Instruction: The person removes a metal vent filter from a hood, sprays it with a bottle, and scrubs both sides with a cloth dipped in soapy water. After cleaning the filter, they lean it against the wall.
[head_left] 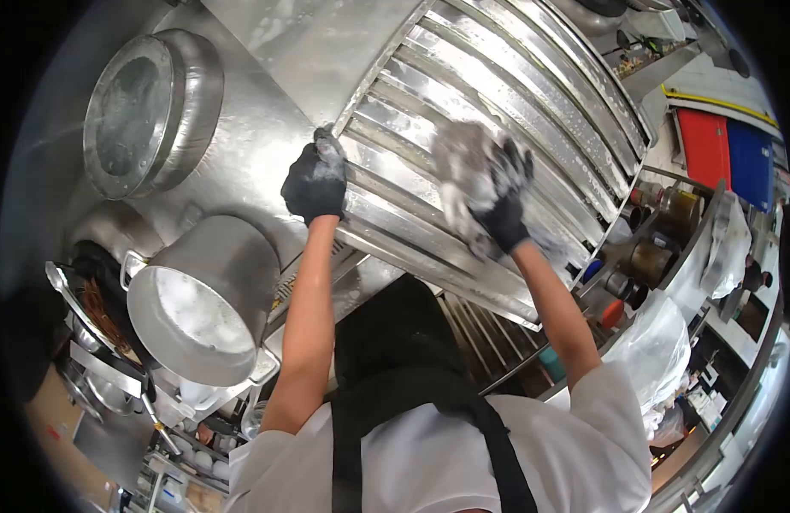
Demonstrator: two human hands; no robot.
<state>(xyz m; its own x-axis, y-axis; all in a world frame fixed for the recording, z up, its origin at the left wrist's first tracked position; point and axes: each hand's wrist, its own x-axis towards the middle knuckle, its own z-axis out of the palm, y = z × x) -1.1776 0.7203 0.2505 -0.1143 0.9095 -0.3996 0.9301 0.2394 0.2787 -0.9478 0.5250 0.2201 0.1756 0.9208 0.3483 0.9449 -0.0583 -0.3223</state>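
A large metal baffle filter [386, 184] with slanted slats lies tilted across the steel worktop, wet and streaked with suds. My left hand [316, 181], in a black glove with foam on its fingers, is closed on the filter's left edge. Over the slats, my right hand [504, 197], also black-gloved, presses a soapy grey-white cloth [463, 167] against the metal. Motion blurs the cloth and the right fingers, and part of the cloth is hidden under the hand.
A big steel pot [203, 299] with white suds inside stands at the lower left. Above it, a round metal pan [151, 111] rests on the steel surface [250, 137]. Shelves with jars [651, 256] and a clear plastic bag [651, 350] are at the right, with red [703, 145] and blue [748, 162] panels beyond.
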